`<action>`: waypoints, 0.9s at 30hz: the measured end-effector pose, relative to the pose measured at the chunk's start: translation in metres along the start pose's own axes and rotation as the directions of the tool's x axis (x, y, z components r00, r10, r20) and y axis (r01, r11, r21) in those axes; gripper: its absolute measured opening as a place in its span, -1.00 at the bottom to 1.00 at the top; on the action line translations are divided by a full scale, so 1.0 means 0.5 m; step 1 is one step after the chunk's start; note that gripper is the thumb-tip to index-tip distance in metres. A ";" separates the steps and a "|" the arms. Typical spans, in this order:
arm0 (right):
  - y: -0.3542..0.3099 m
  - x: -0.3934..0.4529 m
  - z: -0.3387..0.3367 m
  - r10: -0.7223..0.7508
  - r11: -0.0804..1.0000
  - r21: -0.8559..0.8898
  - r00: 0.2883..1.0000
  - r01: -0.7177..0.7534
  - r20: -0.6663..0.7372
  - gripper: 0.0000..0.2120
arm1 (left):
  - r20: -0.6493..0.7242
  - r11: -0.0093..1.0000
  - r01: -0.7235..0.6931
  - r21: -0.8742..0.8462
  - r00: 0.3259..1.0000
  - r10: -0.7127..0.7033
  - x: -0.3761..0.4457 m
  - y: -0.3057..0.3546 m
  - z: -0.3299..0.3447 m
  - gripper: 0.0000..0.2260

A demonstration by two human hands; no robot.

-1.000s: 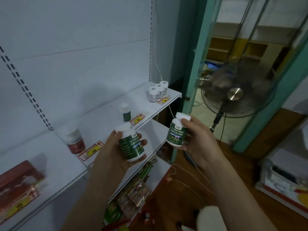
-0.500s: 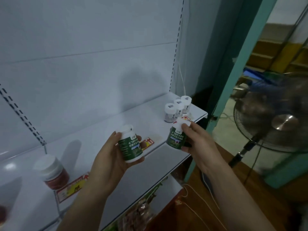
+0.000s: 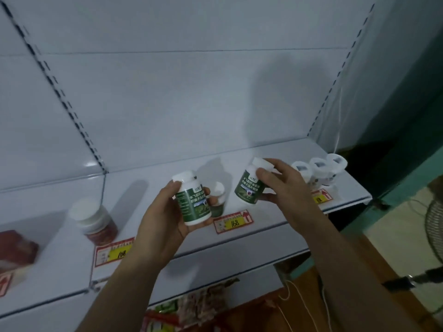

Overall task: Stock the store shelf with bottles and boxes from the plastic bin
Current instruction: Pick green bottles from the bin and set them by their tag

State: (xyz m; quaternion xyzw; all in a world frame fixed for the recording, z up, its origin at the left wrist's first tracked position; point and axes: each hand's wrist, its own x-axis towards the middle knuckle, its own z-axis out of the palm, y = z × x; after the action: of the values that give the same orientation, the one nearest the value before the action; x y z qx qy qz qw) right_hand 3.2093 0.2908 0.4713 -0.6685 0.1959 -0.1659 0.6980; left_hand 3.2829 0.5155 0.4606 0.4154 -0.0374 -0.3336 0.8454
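**Grip status: one green-label bottle in each hand, both above the top shelf**

Fingers of the left hand are curled round a white-capped bottle with a green label; I see the thumb on the left side of the cap shoulder and the fingertips wrapping the right side of the body. The bottle stands nearly upright, tilted slightly left, and is held clear of the shelf surface.

The right hand holds a second green-label bottle, thumb across the neck just below the white cap, fingers behind the body. This bottle leans to the right at the top. I cannot tell whether its base touches the shelf.

Between the two held bottles, a third green-label bottle stands on the white shelf, partly hidden by the left-hand fingers. A red and yellow price tag marked 168 sits on the shelf front just below it.

To the right, three small white-capped jars stand in a row near the shelf end, partly behind the right hand. To the left, a jar with red contents and a white lid stands above a price tag marked 108. A red box lies at the far left, blurred. Packaged goods show on a lower level.
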 end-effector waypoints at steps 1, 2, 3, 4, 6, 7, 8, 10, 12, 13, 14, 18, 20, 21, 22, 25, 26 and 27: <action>0.002 0.012 0.001 -0.015 1.000 -0.022 0.999 0.015 0.035 -0.82 | -0.025 1.000 -0.011 -0.009 1.000 0.011 0.000 -0.005 0.000 -0.67; 0.003 0.024 0.000 -0.025 0.999 -0.047 0.998 0.028 0.066 -0.82 | -0.050 1.000 -0.022 -0.014 0.998 0.022 0.000 -0.010 0.002 -0.67; 0.004 0.036 -0.002 -0.032 0.996 -0.074 0.995 0.039 0.093 -0.83 | -0.078 0.999 -0.033 -0.012 0.996 0.032 -0.001 -0.016 0.005 -0.67; 0.004 0.048 -0.005 -0.040 0.994 -0.101 0.992 0.052 0.120 -0.84 | -0.099 0.999 -0.046 -0.009 0.994 0.044 -0.002 -0.021 0.009 -0.68; 0.005 0.073 -0.013 -0.048 0.986 -0.147 0.983 0.075 0.180 -0.83 | -0.132 0.998 -0.070 0.002 0.989 0.070 -0.004 -0.029 0.016 -0.68; 0.007 0.084 -0.017 -0.048 0.981 -0.176 0.976 0.086 0.210 -0.82 | -0.150 0.997 -0.081 0.004 0.985 0.081 -0.007 -0.032 0.017 -0.67; 0.011 0.093 -0.021 -0.051 0.974 -0.204 0.970 0.101 0.237 -0.81 | -0.168 0.996 -0.092 0.005 0.982 0.092 -0.008 -0.035 0.016 -0.65; 0.020 0.108 -0.031 -0.050 0.962 -0.246 0.958 0.122 0.281 -0.79 | -0.195 0.993 -0.116 0.005 0.974 0.114 -0.012 -0.038 0.017 -0.62; 0.027 0.120 -0.037 -0.035 0.953 -0.273 0.944 0.130 0.327 -0.78 | -0.211 0.989 -0.145 0.002 0.967 0.142 -0.015 -0.043 0.019 -0.63; 0.029 0.126 -0.039 -0.029 0.949 -0.285 0.935 0.137 0.353 -0.77 | -0.221 0.987 -0.158 0.005 0.963 0.155 -0.016 -0.047 0.020 -0.65; 0.031 0.131 -0.041 -0.025 0.944 -0.295 0.925 0.146 0.379 -0.77 | -0.231 0.986 -0.168 0.008 0.959 0.165 -0.016 -0.052 0.021 -0.65; 0.041 0.148 -0.037 -0.016 0.933 -0.312 0.888 0.179 0.460 -0.74 | -0.263 0.984 -0.178 0.000 0.949 0.172 -0.020 -0.075 0.015 -0.63; 0.045 0.156 -0.034 -0.005 0.932 -0.315 0.873 0.181 0.487 -0.73 | -0.279 0.984 -0.176 -0.009 0.946 0.166 -0.023 -0.085 0.006 -0.61; 0.047 0.161 -0.032 -0.001 0.926 -0.327 0.867 0.189 0.498 -0.72 | -0.288 0.984 -0.175 -0.014 0.944 0.164 -0.025 -0.089 0.000 -0.60; 0.048 0.165 -0.031 0.000 0.916 -0.346 0.862 0.203 0.506 -0.71 | -0.297 0.984 -0.176 -0.018 0.941 0.163 -0.027 -0.092 -0.005 -0.58; 0.049 0.175 -0.028 0.012 0.885 -0.398 0.844 0.241 0.536 -0.68 | -0.330 0.984 -0.175 -0.019 0.930 0.159 -0.026 -0.096 -0.019 -0.56; 0.048 0.176 -0.028 0.017 0.875 -0.412 0.836 0.252 0.548 -0.68 | -0.341 0.985 -0.173 -0.015 0.927 0.157 -0.024 -0.099 -0.022 -0.56; 0.047 0.178 -0.027 0.022 0.864 -0.427 0.827 0.267 0.562 -0.67 | -0.351 0.986 -0.169 -0.009 0.924 0.155 -0.022 -0.101 -0.025 -0.59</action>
State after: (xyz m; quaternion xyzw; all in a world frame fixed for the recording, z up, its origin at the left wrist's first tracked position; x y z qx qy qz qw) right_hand 3.2792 0.2362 0.4430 -0.8530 -0.0221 0.0415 0.5198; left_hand 3.2518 0.5086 0.4178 0.4467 0.0854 -0.1844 0.8713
